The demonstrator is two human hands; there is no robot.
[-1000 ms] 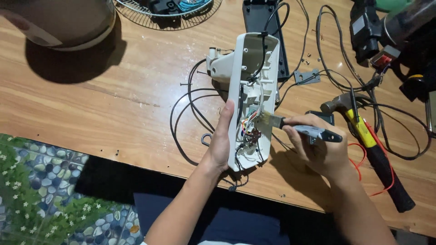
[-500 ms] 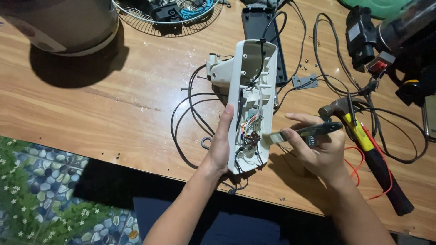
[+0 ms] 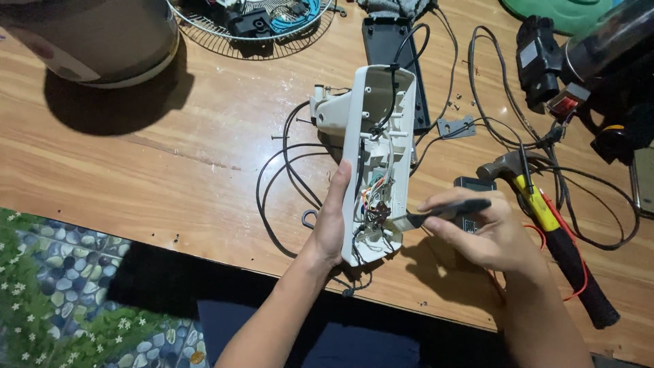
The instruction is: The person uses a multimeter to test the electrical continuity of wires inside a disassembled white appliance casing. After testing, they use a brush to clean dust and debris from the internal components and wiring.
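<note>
On wooden bench (image 3: 170,177): your left hand (image 3: 332,221) is gripping white housing (image 3: 376,163), fingers clamped behind, hidden; right hand (image 3: 487,235) is pinching screwdriver (image 3: 446,210), tip lost among wires.

— Where does the head view look from?

— From above, tilted steeply down onto the wooden table (image 3: 170,170), close enough that both forearms enter from the 6 o'clock edge.

— Which way does it face?

— Toward 12 o'clock, across the table; the near edge runs slanting at the bottom, with patterned floor (image 3: 61,293) at 8 o'clock.

— Any second view?

— No, just this one, so nothing is shared.
</note>
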